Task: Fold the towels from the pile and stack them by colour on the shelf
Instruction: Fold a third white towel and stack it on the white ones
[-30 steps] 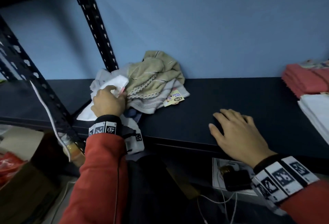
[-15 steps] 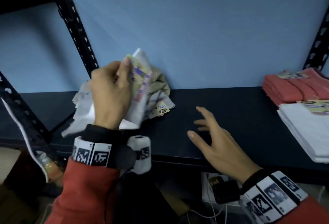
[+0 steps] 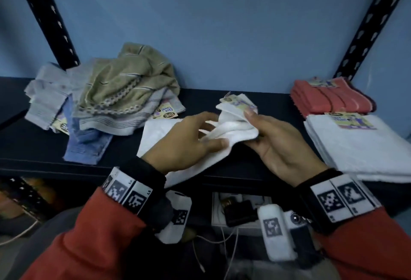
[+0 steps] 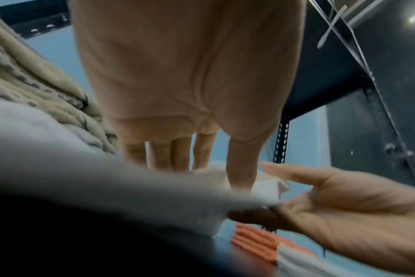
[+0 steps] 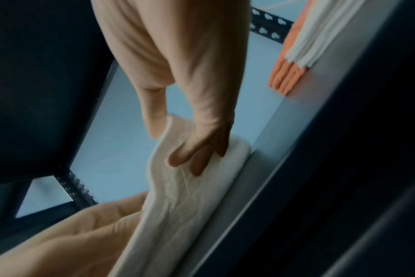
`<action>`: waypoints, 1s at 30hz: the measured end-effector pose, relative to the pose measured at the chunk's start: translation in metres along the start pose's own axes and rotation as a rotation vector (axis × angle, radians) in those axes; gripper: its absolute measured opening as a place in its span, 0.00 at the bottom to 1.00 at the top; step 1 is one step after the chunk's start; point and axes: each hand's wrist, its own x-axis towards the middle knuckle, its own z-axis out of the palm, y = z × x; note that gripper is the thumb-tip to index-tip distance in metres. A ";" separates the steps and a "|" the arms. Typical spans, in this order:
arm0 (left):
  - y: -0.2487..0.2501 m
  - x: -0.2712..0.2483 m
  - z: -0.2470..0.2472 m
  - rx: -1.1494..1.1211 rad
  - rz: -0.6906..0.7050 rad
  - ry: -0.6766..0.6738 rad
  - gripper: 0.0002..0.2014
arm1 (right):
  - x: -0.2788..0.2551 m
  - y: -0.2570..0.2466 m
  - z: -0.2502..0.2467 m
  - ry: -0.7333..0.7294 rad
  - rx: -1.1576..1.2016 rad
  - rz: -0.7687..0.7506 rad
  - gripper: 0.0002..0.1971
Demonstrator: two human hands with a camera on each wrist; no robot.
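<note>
A white towel [image 3: 231, 124] with a paper label lies partly on the dark shelf [image 3: 33, 146], bunched up between my hands at the centre. My left hand [image 3: 211, 132] pinches a fold of it between thumb and fingers. My right hand [image 3: 254, 124] grips the labelled end, thumb on top and fingers curled underneath, as the right wrist view shows on the towel [image 5: 185, 196]. The unfolded pile sits at the left: a beige towel [image 3: 129, 83] on top of grey striped ones and a blue towel [image 3: 86, 144]. Folded red towels [image 3: 329, 97] and folded white towels [image 3: 360, 144] are stacked at the right.
Black perforated shelf posts rise at the back left [image 3: 46, 19] and back right [image 3: 367, 19] against a blue wall. Below the shelf edge a box with a dark device and cables [image 3: 235, 210] is visible.
My left hand brought the white towel from the pile down to the middle of the shelf. My right hand left the shelf surface and took hold of the towel's labelled end.
</note>
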 end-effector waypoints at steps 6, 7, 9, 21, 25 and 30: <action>-0.014 -0.003 0.003 0.296 -0.050 0.043 0.15 | 0.013 -0.003 -0.026 0.299 -0.272 -0.184 0.10; -0.016 -0.003 0.001 0.332 -0.058 0.061 0.10 | 0.017 -0.005 -0.032 0.340 -0.284 -0.186 0.06; -0.022 -0.004 -0.006 0.388 -0.104 0.092 0.05 | 0.023 -0.007 -0.044 0.437 -0.383 -0.208 0.06; 0.001 -0.013 -0.014 0.124 0.190 0.221 0.02 | -0.019 0.027 0.019 -0.107 -1.150 -0.814 0.04; -0.011 -0.012 -0.027 -0.061 0.149 0.272 0.06 | -0.010 0.014 0.001 0.014 -1.003 -0.687 0.05; 0.001 -0.016 -0.014 -0.102 0.224 0.251 0.06 | -0.028 0.008 0.014 -0.121 -1.012 -0.687 0.09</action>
